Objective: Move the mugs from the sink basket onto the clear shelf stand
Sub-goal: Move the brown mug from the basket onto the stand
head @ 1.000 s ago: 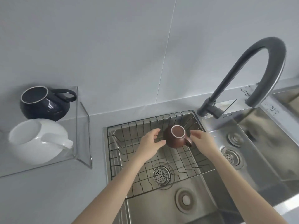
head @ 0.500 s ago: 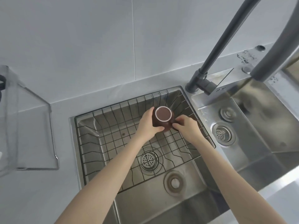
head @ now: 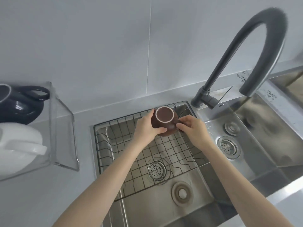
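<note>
A brown mug [head: 164,120] with a pale rim is held upright over the far side of the wire sink basket [head: 114,154]. My left hand [head: 146,128] wraps its left side. My right hand [head: 192,128] pinches its handle on the right. On the clear shelf stand [head: 60,125] at the left sit a dark blue mug [head: 21,104] behind and a white mug [head: 18,149] in front, both lying tilted with handles to the right.
A tall dark curved faucet [head: 246,51] rises right of the basket. The steel sink [head: 164,202] has a drain strainer [head: 156,170] under the basket; a second basin with a drain [head: 228,147] lies to the right. Grey counter [head: 41,194] surrounds the stand.
Both hands closed on the brown mug and raised it upright off the basket floor. The camera swung, bringing the shelf stand and its two mugs back into view at the left.
</note>
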`<control>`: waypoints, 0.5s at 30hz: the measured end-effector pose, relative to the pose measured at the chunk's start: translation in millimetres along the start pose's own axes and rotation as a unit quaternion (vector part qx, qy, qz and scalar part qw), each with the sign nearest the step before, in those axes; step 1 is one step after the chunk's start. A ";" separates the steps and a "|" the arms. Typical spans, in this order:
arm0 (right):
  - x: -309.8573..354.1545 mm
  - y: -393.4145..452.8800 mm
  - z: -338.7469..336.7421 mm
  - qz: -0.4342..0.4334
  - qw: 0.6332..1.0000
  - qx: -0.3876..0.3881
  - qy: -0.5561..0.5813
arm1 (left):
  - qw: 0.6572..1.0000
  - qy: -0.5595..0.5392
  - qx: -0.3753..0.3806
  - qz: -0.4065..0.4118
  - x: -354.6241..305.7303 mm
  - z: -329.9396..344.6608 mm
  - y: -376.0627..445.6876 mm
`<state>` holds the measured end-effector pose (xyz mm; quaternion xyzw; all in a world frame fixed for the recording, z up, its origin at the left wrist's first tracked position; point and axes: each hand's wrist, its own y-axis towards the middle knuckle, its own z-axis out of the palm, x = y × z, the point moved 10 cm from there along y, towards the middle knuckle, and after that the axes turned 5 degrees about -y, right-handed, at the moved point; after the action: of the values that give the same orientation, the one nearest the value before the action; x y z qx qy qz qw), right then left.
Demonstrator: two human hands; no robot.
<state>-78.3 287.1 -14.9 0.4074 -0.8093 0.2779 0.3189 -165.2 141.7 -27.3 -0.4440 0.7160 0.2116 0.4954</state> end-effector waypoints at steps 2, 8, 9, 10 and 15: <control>39.2 -8.0 -7.4 -0.035 0.999 -0.011 0.005 | 0.999 -0.002 -0.023 0.033 -26.1 -34.5 -12.4; 161.6 -48.1 -7.3 -0.140 0.990 -0.008 0.008 | 0.990 0.010 -0.121 0.078 -75.7 -151.7 -66.4; 180.5 -57.0 -3.9 -0.158 0.987 -0.002 0.006 | 0.988 0.012 -0.131 0.080 -80.5 -168.8 -77.3; 200.3 -67.5 1.5 -0.176 0.984 0.003 0.002 | 0.987 0.013 -0.138 0.082 -84.0 -187.7 -90.9; 283.3 -121.2 47.4 -0.243 0.969 0.044 -0.007 | 0.981 -0.005 -0.180 0.075 -73.5 -275.7 -157.5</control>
<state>-122.2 54.6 188.1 0.6075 -0.6754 0.2240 0.3529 -167.4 -113.2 175.9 -0.4700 0.6948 0.3754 0.3942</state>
